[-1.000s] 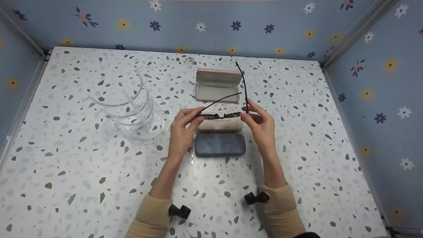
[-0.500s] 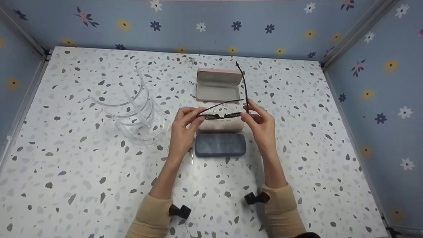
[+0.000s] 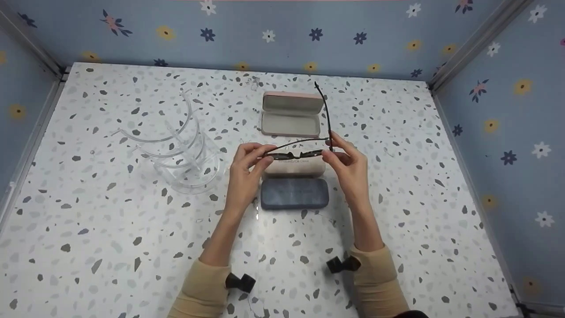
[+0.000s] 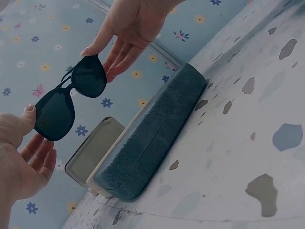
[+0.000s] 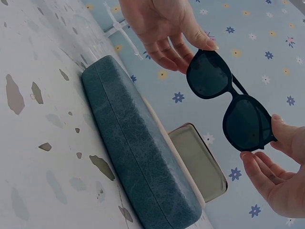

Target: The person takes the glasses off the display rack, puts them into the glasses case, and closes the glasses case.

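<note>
A pair of dark sunglasses (image 3: 295, 155) is held above the cases, its tinted lenses (image 4: 55, 113) toward me. My left hand (image 3: 243, 172) pinches its left end between thumb and fingers. At the right end my right hand (image 3: 352, 173) grips the frame by the hinge. The left temple arm (image 3: 296, 142) slants inward across the frame; the right temple arm (image 3: 326, 108) points straight away. Below them lie a cream glasses case (image 3: 293, 168), partly covered by the sunglasses in the head view, and a closed blue glasses case (image 5: 138, 148).
Behind the hands stands an opened pink glasses case (image 3: 291, 123) with a grey lining. A clear, tiered acrylic stand (image 3: 187, 154) is on the left of the speckled table (image 3: 423, 221). Flowered panels (image 3: 282, 48) border the table at the back and sides.
The left temple arm of the sunglasses has swung inward toward the frame, its tip coming down to near the right hand's fingers. Both hands stay almost in place.
</note>
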`<state>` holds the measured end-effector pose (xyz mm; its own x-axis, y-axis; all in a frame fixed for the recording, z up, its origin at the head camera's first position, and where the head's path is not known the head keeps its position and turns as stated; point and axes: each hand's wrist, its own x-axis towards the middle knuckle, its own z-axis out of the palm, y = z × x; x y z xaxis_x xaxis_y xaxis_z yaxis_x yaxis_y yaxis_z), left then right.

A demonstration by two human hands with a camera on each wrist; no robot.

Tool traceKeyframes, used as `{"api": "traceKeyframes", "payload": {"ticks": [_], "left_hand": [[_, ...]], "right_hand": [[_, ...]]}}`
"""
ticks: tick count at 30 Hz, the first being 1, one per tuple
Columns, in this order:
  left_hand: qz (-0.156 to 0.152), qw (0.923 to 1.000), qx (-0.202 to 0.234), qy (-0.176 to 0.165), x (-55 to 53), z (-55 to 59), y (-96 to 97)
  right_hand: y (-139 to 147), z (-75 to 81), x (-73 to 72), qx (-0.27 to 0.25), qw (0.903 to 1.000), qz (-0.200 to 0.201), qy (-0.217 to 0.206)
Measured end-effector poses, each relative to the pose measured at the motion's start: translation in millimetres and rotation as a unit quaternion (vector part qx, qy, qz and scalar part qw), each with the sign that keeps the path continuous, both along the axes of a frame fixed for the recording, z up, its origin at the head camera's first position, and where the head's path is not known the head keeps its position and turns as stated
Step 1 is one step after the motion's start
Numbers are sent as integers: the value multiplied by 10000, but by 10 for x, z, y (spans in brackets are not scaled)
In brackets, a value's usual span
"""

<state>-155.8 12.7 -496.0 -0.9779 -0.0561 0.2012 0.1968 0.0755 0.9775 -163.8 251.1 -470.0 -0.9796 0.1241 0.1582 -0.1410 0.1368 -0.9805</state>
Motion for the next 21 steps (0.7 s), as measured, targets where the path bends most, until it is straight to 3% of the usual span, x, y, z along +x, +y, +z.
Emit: {"api": "traceKeyframes", "payload": {"ticks": [21], "left_hand": [[-23,9999,-94,-95,-1,-10,10]], "right_hand": [[-10,4,-11,-106,9999,-31,-60]]}}
